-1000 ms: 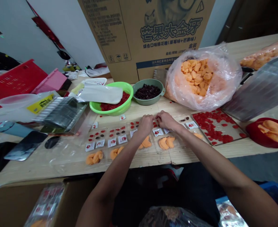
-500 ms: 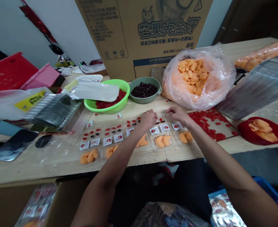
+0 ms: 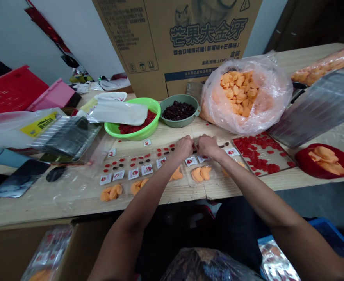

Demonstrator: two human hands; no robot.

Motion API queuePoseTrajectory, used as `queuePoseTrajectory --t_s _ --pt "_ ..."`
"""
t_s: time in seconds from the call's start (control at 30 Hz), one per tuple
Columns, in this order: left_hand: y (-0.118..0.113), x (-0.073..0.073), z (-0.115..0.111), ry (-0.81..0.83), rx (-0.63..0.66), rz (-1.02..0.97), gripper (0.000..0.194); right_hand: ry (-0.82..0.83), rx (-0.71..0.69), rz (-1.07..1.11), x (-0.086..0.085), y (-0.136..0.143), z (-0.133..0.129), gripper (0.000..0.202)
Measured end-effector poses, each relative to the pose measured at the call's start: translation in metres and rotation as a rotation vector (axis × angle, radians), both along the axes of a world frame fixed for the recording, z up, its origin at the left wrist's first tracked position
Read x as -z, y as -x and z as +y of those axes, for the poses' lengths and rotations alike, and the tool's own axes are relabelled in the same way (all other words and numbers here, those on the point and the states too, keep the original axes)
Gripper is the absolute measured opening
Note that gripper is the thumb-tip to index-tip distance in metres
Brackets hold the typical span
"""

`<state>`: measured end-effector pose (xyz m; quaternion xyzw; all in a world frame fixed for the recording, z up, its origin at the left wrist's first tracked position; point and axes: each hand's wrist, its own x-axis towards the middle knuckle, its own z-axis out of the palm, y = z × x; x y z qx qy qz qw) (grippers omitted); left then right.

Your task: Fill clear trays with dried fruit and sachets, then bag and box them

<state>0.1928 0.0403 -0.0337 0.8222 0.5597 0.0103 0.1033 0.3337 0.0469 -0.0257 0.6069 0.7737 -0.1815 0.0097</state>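
Note:
My left hand (image 3: 184, 147) and my right hand (image 3: 206, 145) are close together over the upper part of a clear tray in a row of clear plastic trays. Both have curled fingers, and the fingertips hide whatever is pinched in them. That tray carries small white sachets (image 3: 191, 161) and orange puffy sweets (image 3: 201, 174) in its lower part. Trays to the left hold red discs (image 3: 133, 159), dark pieces (image 3: 140, 162) and more sachets. My right wrist partly covers the rightmost tray, where a sachet (image 3: 232, 152) shows.
Behind the trays stand a green bowl (image 3: 153, 103) of red pieces, a grey-green bowl (image 3: 173, 124) of dark pieces and an open plastic bag (image 3: 270, 113) of orange sweets. Rightward lie a board of red discs (image 3: 255, 152) and a red bowl (image 3: 302, 166). A large cardboard box (image 3: 148, 84) rises behind.
My right hand has moved left from the rightmost tray to beside my left hand. My left hand has stayed nearly in place, fingers still curled.

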Motion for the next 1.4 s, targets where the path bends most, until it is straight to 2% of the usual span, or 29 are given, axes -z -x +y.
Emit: queuePoseTrajectory --t_s 0.13,0.23,0.3,0.4,0.57,0.67,0.77,0.9,1.0,1.13,1.4 --pt "-0.001 0.000 -0.001 0.009 -0.022 -0.014 0.027 -0.120 -0.194 -0.048 -0.003 -0.011 0.002 0.039" --pt "0.000 0.000 -0.001 0.012 -0.026 -0.015 0.027 -0.099 -0.278 -0.010 -0.004 -0.020 0.007 0.035" --pt "0.002 -0.001 -0.001 0.006 -0.024 -0.035 0.027 -0.093 -0.208 0.070 -0.003 -0.030 0.012 0.038" --pt "0.000 -0.003 -0.001 -0.028 -0.035 -0.095 0.029 -0.123 -0.004 0.287 0.000 -0.052 0.018 0.040" --pt "-0.014 0.003 0.009 -0.102 0.003 -0.110 0.022 0.142 0.347 0.816 0.002 -0.084 0.010 0.022" --pt "-0.021 0.007 0.016 -0.055 0.041 -0.058 0.022 0.229 0.412 0.966 0.002 -0.096 -0.003 0.008" --pt "-0.022 0.006 0.019 -0.043 0.055 -0.057 0.024 0.252 0.436 1.060 0.001 -0.109 -0.015 0.017" --pt "-0.020 0.001 0.017 -0.059 0.071 -0.082 0.023 0.267 0.394 1.180 -0.003 -0.127 -0.026 0.015" --pt "-0.021 -0.004 0.015 -0.018 0.108 -0.098 0.020 0.263 0.393 1.141 -0.003 -0.136 -0.027 0.010" --pt "-0.023 -0.009 0.010 -0.016 0.118 -0.175 0.020 0.083 0.295 0.845 0.005 -0.137 -0.022 0.004" --pt "-0.034 -0.013 0.006 -0.064 0.001 -0.403 0.021 -0.177 0.056 0.382 0.017 -0.098 -0.010 0.023"
